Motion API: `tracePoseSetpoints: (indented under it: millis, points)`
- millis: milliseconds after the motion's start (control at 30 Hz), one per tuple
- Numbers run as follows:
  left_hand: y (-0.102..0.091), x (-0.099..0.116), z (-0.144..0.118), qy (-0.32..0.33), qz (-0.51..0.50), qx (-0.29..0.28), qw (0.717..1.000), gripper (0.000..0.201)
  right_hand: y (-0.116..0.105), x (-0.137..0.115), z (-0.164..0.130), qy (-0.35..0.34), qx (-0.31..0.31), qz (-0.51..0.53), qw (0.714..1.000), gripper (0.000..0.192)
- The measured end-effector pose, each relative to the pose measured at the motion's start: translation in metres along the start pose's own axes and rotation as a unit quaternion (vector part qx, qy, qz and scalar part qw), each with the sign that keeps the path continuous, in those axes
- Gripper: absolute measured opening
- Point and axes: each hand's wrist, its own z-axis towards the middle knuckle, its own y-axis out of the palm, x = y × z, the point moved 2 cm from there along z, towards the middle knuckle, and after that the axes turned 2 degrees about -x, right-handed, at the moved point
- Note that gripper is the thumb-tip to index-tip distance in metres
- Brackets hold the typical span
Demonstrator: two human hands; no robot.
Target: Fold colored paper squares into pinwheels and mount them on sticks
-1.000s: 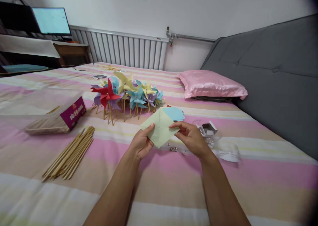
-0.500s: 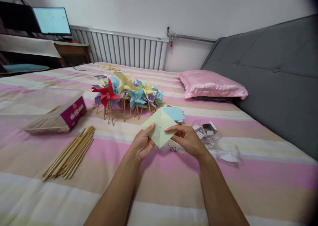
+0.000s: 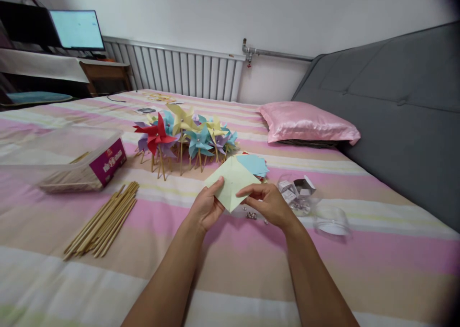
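A bunch of finished pinwheels [image 3: 183, 133] stands at the far side, but this pale green paper square [image 3: 232, 181], pinched flat between left hand [image 3: 207, 206] and right hand [image 3: 270, 203] fingertips above the bedspread [image 3: 230, 264], looks barely begun, no stick on it.

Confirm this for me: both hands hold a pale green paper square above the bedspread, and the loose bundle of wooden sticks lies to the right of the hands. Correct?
Not quite. In the head view, the wooden sticks lie to the left of the hands, not the right. The left hand and right hand do hold the pale green paper square above the bedspread.
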Motion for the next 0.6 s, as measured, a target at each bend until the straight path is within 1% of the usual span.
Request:
tracePoseSetpoints:
  millis: [100,200,300,367,500,600]
  points:
    - [0.002,-0.001,-0.002,0.025,0.048,-0.029,0.998,0.031,0.003,0.0,0.0,0.004,0.009,-0.006,1.0,0.021]
    - [0.001,-0.002,-0.003,0.046,0.09,-0.045,0.994,0.04,0.005,-0.002,-0.001,0.007,0.0,-0.033,0.999,0.024]
    - [-0.003,0.0,-0.002,0.052,0.101,-0.006,0.993,0.044,-0.001,-0.003,-0.003,0.019,-0.008,-0.039,0.999,0.024]
    - [-0.007,0.002,-0.001,0.053,0.106,0.021,0.993,0.045,-0.01,-0.004,-0.005,0.019,0.01,-0.033,0.999,0.025]
    - [-0.01,0.004,-0.001,0.043,0.116,0.024,0.992,0.047,-0.027,-0.002,-0.008,0.005,0.05,-0.002,0.999,0.03]
    - [-0.009,0.004,-0.003,0.023,0.132,0.029,0.99,0.048,-0.032,-0.002,-0.011,-0.001,0.041,-0.002,0.999,0.027]
